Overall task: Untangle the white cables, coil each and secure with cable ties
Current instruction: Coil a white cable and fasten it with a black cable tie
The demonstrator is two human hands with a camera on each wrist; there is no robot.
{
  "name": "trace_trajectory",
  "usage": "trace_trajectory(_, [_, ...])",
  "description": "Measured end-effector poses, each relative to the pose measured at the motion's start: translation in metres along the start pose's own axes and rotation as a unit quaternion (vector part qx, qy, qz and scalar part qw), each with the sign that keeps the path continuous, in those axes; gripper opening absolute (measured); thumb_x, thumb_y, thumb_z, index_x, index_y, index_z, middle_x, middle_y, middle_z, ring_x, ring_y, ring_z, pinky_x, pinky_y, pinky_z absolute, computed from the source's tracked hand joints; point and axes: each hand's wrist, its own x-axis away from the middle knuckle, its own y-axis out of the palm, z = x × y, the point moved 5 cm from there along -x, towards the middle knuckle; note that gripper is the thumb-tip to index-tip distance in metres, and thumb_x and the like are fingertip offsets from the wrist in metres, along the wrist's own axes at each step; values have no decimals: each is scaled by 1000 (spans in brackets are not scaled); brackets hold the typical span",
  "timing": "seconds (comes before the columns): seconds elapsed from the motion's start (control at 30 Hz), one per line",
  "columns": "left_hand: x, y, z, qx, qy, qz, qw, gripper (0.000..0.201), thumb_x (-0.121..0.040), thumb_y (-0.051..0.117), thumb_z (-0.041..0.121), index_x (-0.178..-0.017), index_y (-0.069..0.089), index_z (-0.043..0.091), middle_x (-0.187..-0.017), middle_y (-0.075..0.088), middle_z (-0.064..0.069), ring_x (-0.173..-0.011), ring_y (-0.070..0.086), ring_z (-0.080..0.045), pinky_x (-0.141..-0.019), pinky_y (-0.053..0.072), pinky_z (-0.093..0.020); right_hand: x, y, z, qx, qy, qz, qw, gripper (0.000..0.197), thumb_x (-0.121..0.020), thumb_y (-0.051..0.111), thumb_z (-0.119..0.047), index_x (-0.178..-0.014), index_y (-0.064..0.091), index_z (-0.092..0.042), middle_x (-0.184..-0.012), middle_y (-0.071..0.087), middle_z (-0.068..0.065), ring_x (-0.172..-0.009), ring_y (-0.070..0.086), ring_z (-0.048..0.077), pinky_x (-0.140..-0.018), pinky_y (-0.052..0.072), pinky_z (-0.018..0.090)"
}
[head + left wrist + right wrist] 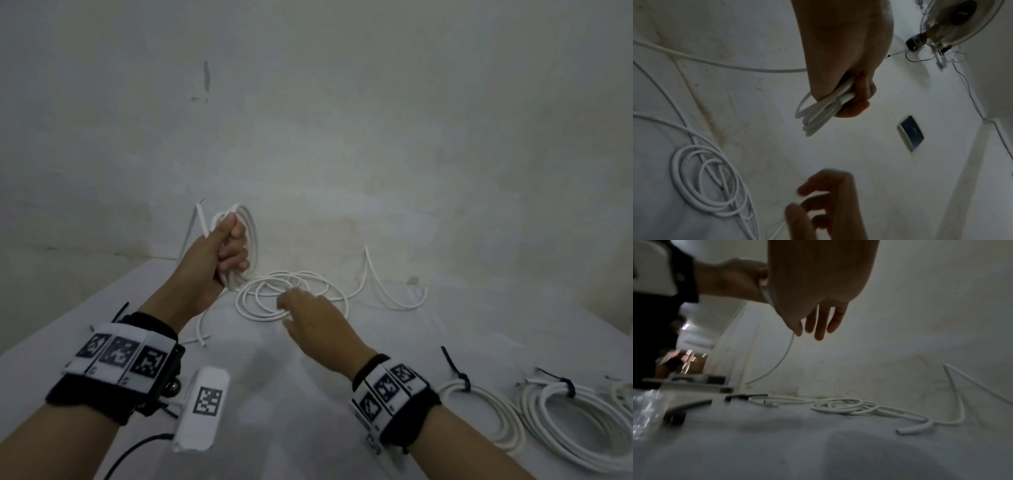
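On the white-covered table (308, 394), the left hand (212, 260) grips a half-wound coil (248, 233) upright; the right hand (315, 322), fingers spread and empty, hovers over loose white cable (260, 310). Cable looks light, springy, likely to unwind; best taken near the coil. Tied coils (575, 421) crowd the right; wall close behind.

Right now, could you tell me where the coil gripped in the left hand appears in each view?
Head: held coil, centre-left, above the table.
Left wrist, upper centre, sticking out below the fist.
Right wrist, upper left, mostly hidden behind the right hand.
Shared landmark: loose cable on the table.
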Motion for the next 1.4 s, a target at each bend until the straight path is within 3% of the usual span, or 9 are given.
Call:
trace_trajectory(0.23, [40,26,-4,-21,-127,-222,966,32,-77,69,40,-61,52,18,-42,30,12,-30,26,2,-37,35,-15,-32,-11,31,-180,194,67,962,87,-82,65,-40,-149,12,-28,-149,26,2,-135,28,20,-104,27,41])
trace_trajectory(0.37, [59,49,10,-12,-142,-311,940,28,-83,65,36,-65,54,17,-41,36,14,-30,31,4,-39,38,-14,-39,-5,40,-306,220,90,922,17,-84,56,-36,-99,55,-29,-96,61,-3,-86,56,16,-82,45,45])
trace_trajectory(0.5, [58,58,25,-21,-100,-224,969,32,-87,48,27,-57,53,18,-36,30,15,-26,25,3,-34,33,-13,-25,3,52,-319,265,73,907,22,-96,36,-31,-82,44,-17,-65,47,-1,-58,41,16,-60,40,40])
trace_trajectory(0.77, [27,43,25,-105,54,-41,992,29,-94,41,28,-70,44,14,-41,28,11,-33,25,-2,-40,34,-15,16,24,48,11,196,-106,975,44,-97,30,-5,-141,34,-6,-110,61,14,-85,63,31,-61,41,36])
trace_trajectory(0.87, [6,29,17,-159,85,15,984,30,-99,40,26,-71,44,15,-43,31,12,-36,28,-4,-45,36,-16,16,23,10,206,83,-180,958,47,-75,38,-14,-108,72,-18,-56,59,-3,-35,50,13,-41,12,22])
trace_trajectory(0.93, [-1,23,3,-205,88,23,974,31,-99,40,24,-71,44,14,-44,33,11,-38,29,-4,-47,34,-18,7,19,-24,300,-3,-151,942,19,-64,63,-36,-77,76,-31,-46,52,-7,-33,45,6,-40,20,19])
trace_trajectory(1.1, [11,8,-46,-268,-75,-73,958,46,-82,52,62,-72,44,18,-54,38,8,-48,33,-7,-48,31,-19,-4,-34,-97,177,-213,-7,961,25,-85,46,-21,-83,70,-14,-67,62,9,-67,60,28,-71,44,40])
trace_trajectory(1.2, [35,-3,-58,-284,-110,-91,948,93,-7,64,87,-68,44,20,-54,50,13,-50,47,-1,-45,43,-14,-20,-60,-94,161,-242,46,956,14,-82,62,-17,-94,58,-12,-79,62,12,-80,59,31,-74,32,40])
trace_trajectory(1.4, [62,41,-59,169,-324,-340,867,83,-75,33,83,-95,46,3,-61,31,-5,-46,30,-14,-45,27,-25,-34,-79,-32,-162,-32,3,986,24,-94,44,-24,-87,56,-4,-85,53,10,-79,45,19,-74,35,38])
